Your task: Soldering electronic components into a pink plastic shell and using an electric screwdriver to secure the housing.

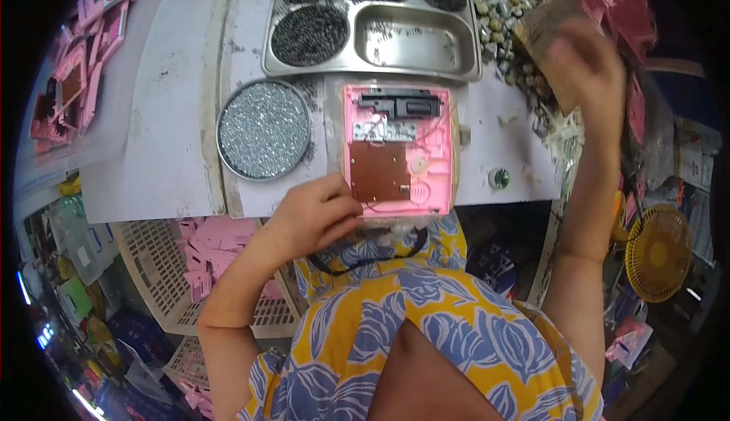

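In front of me lies a pink plastic casing, open side up, at the table's near edge. Inside it are a brown circuit board, a black module at the far end, a metal plate and thin wires. My left hand grips the casing's near left corner, fingers curled against it. Far to the right, my right hand is raised over a brown cardboard flap. Motion smears its fingers, so whether it holds anything cannot be made out. A pile of small roundish metallic parts lies beside the flap.
Beyond the casing stands a steel compartment tray with small black screws. A round dish of silvery screws is left of the casing. Pink parts heap at far left; a crate and yellow fan stand below table level.
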Demonstrator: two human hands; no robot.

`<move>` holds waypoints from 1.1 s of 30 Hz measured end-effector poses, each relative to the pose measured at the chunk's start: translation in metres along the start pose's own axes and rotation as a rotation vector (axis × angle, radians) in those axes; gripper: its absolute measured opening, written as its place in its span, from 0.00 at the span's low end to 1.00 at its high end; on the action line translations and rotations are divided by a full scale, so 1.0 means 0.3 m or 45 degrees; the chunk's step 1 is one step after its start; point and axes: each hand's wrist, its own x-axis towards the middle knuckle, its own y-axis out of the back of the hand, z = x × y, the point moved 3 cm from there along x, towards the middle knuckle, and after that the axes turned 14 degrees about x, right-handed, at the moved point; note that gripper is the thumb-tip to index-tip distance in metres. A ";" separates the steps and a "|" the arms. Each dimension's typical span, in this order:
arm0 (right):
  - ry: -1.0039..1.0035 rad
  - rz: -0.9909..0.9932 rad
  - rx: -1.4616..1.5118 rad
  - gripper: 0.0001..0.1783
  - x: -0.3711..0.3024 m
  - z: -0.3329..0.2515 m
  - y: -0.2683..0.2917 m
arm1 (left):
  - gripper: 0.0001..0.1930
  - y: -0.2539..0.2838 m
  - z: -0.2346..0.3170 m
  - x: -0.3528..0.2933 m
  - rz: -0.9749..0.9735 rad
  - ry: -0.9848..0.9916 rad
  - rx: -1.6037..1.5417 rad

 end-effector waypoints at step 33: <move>0.146 -0.412 -0.362 0.12 -0.531 0.082 -0.344 | 0.09 -0.008 -0.002 0.043 -0.015 -0.003 -0.004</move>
